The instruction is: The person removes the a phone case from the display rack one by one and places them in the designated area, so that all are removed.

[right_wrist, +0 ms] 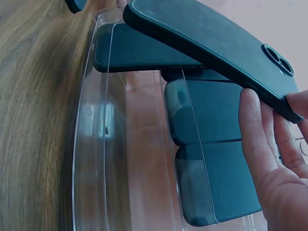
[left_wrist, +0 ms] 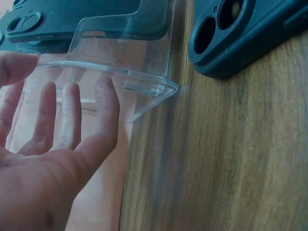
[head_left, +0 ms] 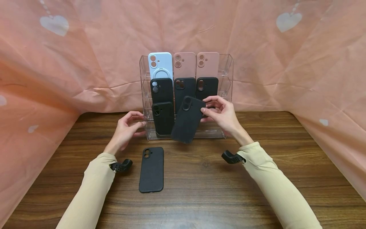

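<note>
My right hand (head_left: 223,115) pinched a tilted black phone case (head_left: 188,122) before the clear rack (head_left: 210,133); my left hand (head_left: 125,128), fingers relaxed, was at the rack's side.

Tilted black phone case (head_left: 187,124) covers lower part of centre black case (head_left: 185,90) on clear display rack (head_left: 211,133). Pink cases (head_left: 185,68) hidden at bottom. Surface (head_left: 214,197) near edge out of head frame; left-wrist view crops loose black case (left_wrist: 264,31).
</note>
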Motion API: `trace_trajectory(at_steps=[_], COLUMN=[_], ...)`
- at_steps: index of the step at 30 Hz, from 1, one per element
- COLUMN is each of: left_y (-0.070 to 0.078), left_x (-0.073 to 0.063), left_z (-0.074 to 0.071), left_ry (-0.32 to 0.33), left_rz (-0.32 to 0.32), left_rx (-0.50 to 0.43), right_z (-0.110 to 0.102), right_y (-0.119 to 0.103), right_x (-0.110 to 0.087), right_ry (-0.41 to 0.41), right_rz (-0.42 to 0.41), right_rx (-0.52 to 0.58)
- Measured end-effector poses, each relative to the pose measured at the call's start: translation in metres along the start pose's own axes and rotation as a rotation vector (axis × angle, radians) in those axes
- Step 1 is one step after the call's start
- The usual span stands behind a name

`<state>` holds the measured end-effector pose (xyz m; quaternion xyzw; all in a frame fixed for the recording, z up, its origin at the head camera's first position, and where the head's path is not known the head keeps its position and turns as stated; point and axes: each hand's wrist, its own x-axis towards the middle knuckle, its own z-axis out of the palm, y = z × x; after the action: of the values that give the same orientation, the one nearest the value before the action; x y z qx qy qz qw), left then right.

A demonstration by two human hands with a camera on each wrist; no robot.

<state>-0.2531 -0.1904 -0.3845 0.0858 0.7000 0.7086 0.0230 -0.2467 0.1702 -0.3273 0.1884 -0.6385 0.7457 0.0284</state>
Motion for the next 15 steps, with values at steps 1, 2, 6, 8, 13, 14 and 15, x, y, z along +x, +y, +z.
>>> trace_trajectory(at_steps=[1, 2, 6, 8, 13, 14, 15], left_y=[0.0, 0.0, 0.0, 0.0, 0.0, 0.001, 0.001], left_x=[0.0, 0.0, -0.001, -0.001, -0.001, -0.001, -0.001], left_z=[0.0, 0.0, 0.0, 0.001, 0.001, 0.001, 0.001], left_ry=[0.0, 0.0, 0.0, 0.001, 0.004, 0.004, 0.005], left_rz=[0.0, 0.0, 0.0, 0.002, 0.006, 0.007, 0.008], left_rx=[-0.001, -0.002, 0.003, 0.004, 0.0, 0.001, 0.001], right_z=[0.0, -0.001, -0.001, -0.001, 0.0, 0.0, 0.0], right_y=[0.0, 0.0, 0.001, 0.001, 0.003, 0.004, 0.004], right_x=[-0.001, -0.002, -0.006, -0.009, -0.017, -0.018, -0.02], right_ry=[-0.003, -0.006, -0.016, -0.024, -0.045, -0.05, -0.056], right_rz=[0.009, 0.016, 0.042, 0.051, 0.076, 0.081, 0.085], right_rx=[0.005, 0.007, 0.001, -0.008, -0.018, -0.018, -0.016])
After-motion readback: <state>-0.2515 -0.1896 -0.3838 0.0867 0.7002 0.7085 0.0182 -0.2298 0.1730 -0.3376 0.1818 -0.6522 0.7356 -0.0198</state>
